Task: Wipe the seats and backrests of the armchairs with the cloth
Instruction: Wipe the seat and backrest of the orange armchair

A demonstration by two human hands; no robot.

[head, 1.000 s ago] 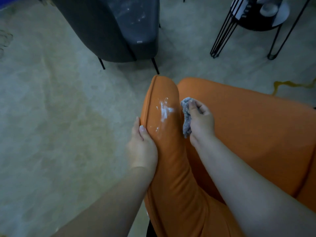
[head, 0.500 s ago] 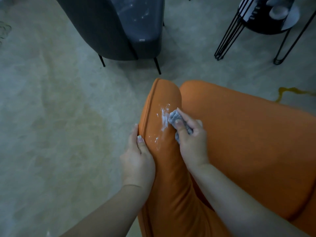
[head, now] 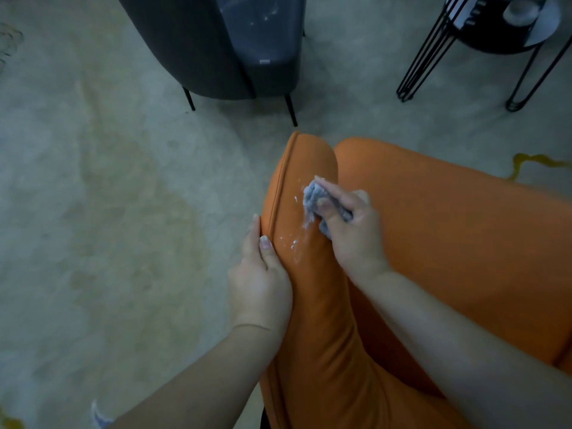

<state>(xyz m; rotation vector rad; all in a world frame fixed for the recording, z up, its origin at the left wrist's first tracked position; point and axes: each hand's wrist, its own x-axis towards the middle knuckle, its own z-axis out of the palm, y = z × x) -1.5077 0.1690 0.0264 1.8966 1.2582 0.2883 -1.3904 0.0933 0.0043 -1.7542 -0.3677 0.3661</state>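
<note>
On the left we have a wide stretch of mottled grey concrete floor (head: 102, 196), bare and stained in patches. Moving in, our left hand (head: 260, 280) rests on the outer edge of the orange upholstered armchair (head: 448, 258), thumb laid along the piped seam and fingers reaching down the outer side, bracing the padded arm. Just beside that thumb we see flecks of white residue (head: 294, 244) scattered on the orange fabric. Next comes the crumpled grey cloth (head: 312, 196), bunched in our right hand (head: 356, 233), whose fingers and thumb are curled round it and press it onto the top of the chair's arm, right at the upper end of the white smear. The two hands are near each other but apart, one on either side of the arm's crest. Up beyond, a dark grey upholstered armchair (head: 223, 48) on thin black legs stands well apart, with white marks on its seat. Farther right, a round black side table with wire hairpin legs (head: 464, 48) carries a pale round object, too blurred to tell. Far right, a yellow spill (head: 526, 161) streaks the floor.
</note>
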